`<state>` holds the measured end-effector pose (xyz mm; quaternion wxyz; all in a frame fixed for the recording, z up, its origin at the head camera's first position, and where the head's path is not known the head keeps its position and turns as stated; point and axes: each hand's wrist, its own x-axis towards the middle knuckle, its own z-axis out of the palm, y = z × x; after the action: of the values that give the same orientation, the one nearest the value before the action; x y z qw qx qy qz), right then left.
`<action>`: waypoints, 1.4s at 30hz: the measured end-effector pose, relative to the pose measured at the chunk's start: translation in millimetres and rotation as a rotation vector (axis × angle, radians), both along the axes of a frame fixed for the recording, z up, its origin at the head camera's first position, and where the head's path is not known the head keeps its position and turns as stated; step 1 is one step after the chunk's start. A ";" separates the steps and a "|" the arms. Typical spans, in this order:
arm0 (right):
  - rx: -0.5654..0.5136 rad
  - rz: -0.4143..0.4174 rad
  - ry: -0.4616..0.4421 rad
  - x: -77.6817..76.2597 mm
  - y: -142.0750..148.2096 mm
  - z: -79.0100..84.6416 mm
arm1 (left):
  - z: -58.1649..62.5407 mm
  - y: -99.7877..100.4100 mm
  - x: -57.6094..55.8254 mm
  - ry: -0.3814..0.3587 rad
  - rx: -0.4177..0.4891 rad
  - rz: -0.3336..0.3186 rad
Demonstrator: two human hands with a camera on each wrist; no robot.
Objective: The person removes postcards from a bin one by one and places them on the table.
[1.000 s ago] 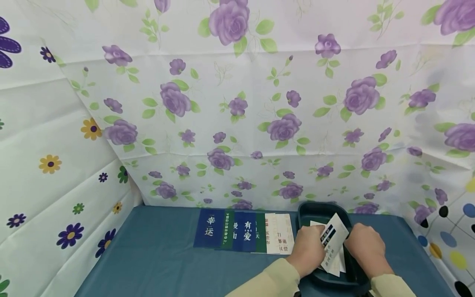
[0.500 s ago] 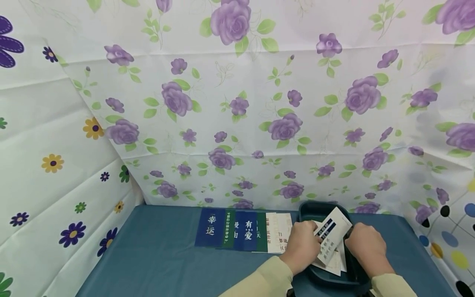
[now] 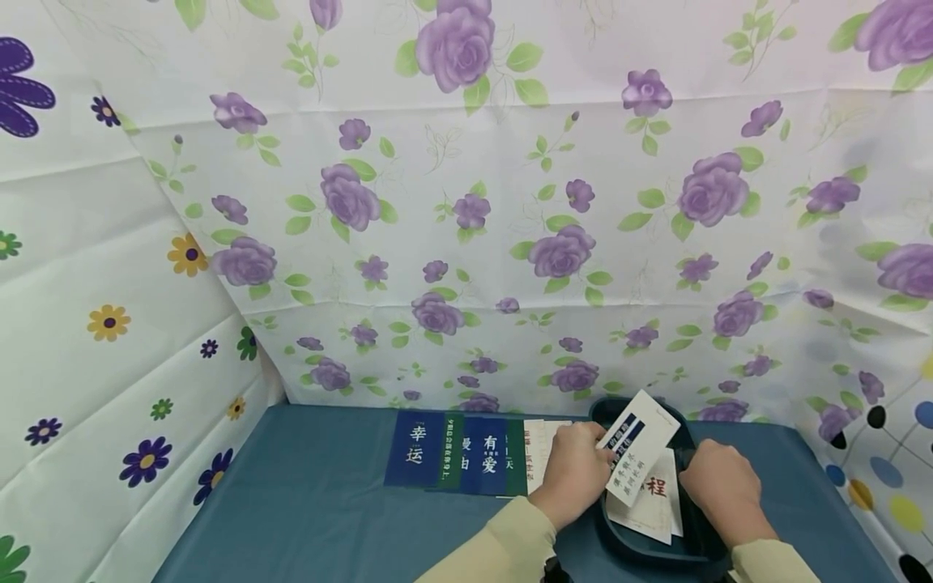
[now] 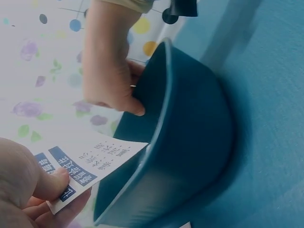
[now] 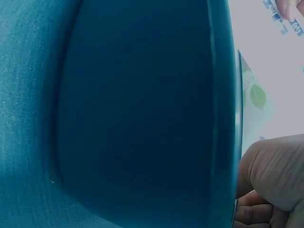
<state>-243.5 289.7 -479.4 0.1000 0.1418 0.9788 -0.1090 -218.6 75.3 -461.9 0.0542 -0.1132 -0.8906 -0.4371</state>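
My left hand (image 3: 576, 474) pinches a white printed card (image 3: 641, 445) between thumb and fingers, tilted above a dark teal plastic bin (image 3: 649, 555). In the left wrist view the card (image 4: 116, 149) has dark blue blocks and lettering, and its far end meets or overlaps the bin's rim. My right hand (image 3: 722, 486) is curled at the bin's right rim; the right wrist view shows its bent fingers (image 5: 254, 213) just past the edge, partly hidden. More white cards (image 3: 645, 518) lie inside the bin, one with red characters.
To the left of the bin, a row of overlapping blue, green and white cards (image 3: 459, 453) lies on the teal tablecloth (image 3: 328, 526). Flower-patterned sheeting (image 3: 496, 243) rises behind the table and along both sides.
My left hand has shifted left and slightly up with the card, uncovering red characters on a card in the bin. My right hand stays almost still at the rim.
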 end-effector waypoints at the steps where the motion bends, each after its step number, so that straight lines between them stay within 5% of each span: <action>1: -0.001 -0.001 0.000 0.1 0.0 -0.2 | 1.1 -1.8 0.1 -0.002 0.018 -0.001; 14: 0.002 0.015 0.033 1.1 0.6 -0.4 | 18.7 -34.0 -5.6 -0.026 0.163 0.056; 42: -0.011 0.025 0.015 4.1 -0.6 2.4 | 28.1 -115.0 -17.8 0.064 0.165 0.253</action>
<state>-239.5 289.1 -477.1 0.0948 0.1282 0.9806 -0.1143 -236.4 -39.7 -433.7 0.1462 -0.0090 -0.8566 -0.4948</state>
